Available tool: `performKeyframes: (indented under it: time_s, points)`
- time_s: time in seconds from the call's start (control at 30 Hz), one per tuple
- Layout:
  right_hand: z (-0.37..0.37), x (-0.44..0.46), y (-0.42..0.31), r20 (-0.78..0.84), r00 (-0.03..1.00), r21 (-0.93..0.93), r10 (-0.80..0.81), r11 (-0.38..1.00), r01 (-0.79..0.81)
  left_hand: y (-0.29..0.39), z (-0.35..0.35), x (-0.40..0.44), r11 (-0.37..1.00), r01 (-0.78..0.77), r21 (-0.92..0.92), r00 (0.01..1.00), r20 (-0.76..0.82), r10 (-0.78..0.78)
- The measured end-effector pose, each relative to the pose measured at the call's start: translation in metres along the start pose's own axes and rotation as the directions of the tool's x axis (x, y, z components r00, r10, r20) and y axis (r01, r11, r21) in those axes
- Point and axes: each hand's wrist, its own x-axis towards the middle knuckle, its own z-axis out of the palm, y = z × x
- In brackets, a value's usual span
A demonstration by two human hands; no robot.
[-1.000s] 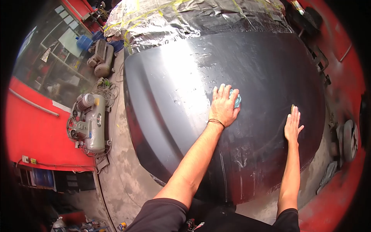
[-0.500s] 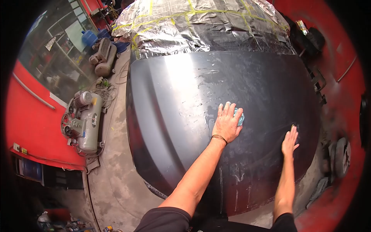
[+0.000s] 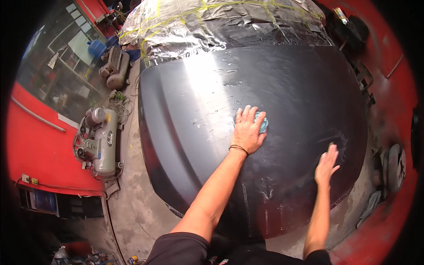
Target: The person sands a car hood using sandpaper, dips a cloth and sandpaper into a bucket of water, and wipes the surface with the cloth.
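A dark, wet car hood [image 3: 176,115] spreads out in front of me, with water streaks and drips on it. Near its middle, my left hand [image 3: 248,134] presses on a light-blue crumpled cloth or sponge [image 3: 263,122], which shows beside the fingers. A dark band circles that wrist. Farther right, my right hand [image 3: 327,167] lies on the hood with fingers stretched and close together, thumb out. A small dark-yellowish bit peeks out at its fingertips; the palm hides the rest, so its kind is unclear. Pale smears curve around this hand.
Silver sheeting and newspaper with yellow tape [image 3: 185,26] cover the car beyond the hood. An air compressor [image 3: 102,141] stands on the left floor, with another compressor [image 3: 115,68] behind it. Red walls [image 3: 48,150] flank both sides. A wheel [image 3: 394,168] is at the right.
My right hand has slid slightly toward me over the hood, exposing pale smears beyond its fingertips. My left hand has shifted a little forward and left with the blue cloth. The view has tilted slightly.
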Motion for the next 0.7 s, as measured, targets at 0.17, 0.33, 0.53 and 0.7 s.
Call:
performKeyframes:
  time_s: [0.17, 0.33, 0.53, 0.7]
  points:
    - [-0.015, -0.070, 0.026, 0.123, 0.969, -0.093, -0.216, 0.969, 0.228, 0.009, -0.006, 0.004, 0.999, 0.004, 0.040, 1.000, -0.016, -0.003]
    - [-0.041, 0.068, 0.115, -0.015, 0.991, 0.035, 0.136, 0.990, -0.136, 0.013, -0.006, 0.008, 0.998, -0.052, 0.034, 0.998, -0.014, 0.053]
    - [-0.009, -0.122, 0.060, 0.024, 0.983, 0.045, -0.181, 0.983, 0.180, 0.008, 0.008, 0.010, 0.996, -0.071, 0.058, 0.997, 0.013, 0.071]
    - [-0.017, -0.015, 0.128, -0.191, 0.971, 0.139, -0.142, 0.976, 0.170, 0.022, -0.047, -0.022, 0.962, -0.070, 0.263, 0.995, -0.048, 0.086]
